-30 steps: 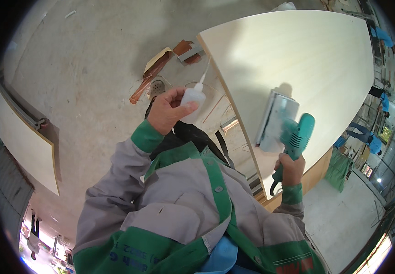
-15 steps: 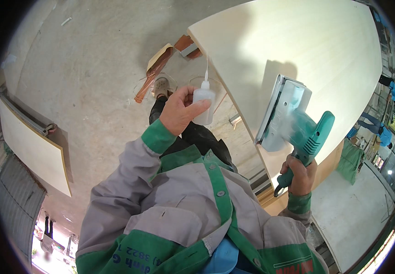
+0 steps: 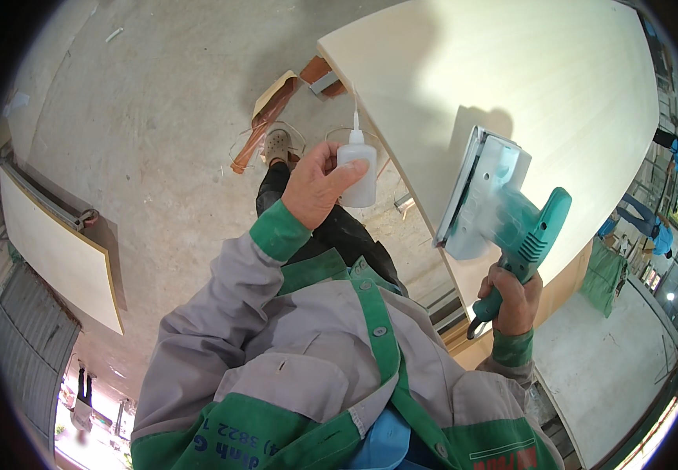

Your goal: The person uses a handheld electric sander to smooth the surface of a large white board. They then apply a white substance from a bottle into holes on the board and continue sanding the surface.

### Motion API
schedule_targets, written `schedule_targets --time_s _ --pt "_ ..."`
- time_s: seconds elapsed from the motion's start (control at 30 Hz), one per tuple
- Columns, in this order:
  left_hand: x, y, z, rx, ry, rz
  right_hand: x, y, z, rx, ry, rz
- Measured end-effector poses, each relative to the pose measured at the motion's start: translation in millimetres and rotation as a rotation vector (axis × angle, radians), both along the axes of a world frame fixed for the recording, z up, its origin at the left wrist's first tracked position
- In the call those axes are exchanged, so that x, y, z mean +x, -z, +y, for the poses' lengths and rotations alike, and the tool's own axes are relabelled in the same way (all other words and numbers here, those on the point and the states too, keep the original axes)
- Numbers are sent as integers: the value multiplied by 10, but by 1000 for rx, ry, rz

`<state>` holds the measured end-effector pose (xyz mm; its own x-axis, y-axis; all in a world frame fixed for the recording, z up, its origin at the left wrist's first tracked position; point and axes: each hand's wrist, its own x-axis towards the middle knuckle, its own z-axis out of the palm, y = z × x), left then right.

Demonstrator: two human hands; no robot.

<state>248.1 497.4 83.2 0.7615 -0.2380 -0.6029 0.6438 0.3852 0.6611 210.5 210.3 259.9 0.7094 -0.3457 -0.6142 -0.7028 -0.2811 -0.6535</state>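
While, in the head view, the left hand holds a white bottle near the panel, the right hand clasps a teal sander over it. The bottle looks soft and light, best held round its body; the sander (heavy, I'd wager) by its stiff handle. The bottle's long axis points away from the chest; the sander's slants rightward.

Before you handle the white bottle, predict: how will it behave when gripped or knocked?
The bottle looks like translucent plastic, so it probably gives when squeezed. The left hand alone holds it, so it is likely light. Its long, thin nozzle might bend if knocked.
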Motion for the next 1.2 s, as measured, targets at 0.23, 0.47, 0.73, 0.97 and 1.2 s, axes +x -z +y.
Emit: schedule_targets --time_s 0.23,0.47,0.73,0.97,1.2 --pt "-46 12 -38 -29 -26 0 -8 18 -28 28 4 -3" --pt "-72 12 -101 -33 -23 39 -5 27 -48 22 -4 5" --pt "-162 -63 -125 20 -15 -16 13 25 -54 22 -28 7" --pt "-120 3 -163 -83 -84 20 18 22 -87 22 -29 15" --pt "-117 -5 -164 -94 -63 4 27 34 -98 33 -27 13"
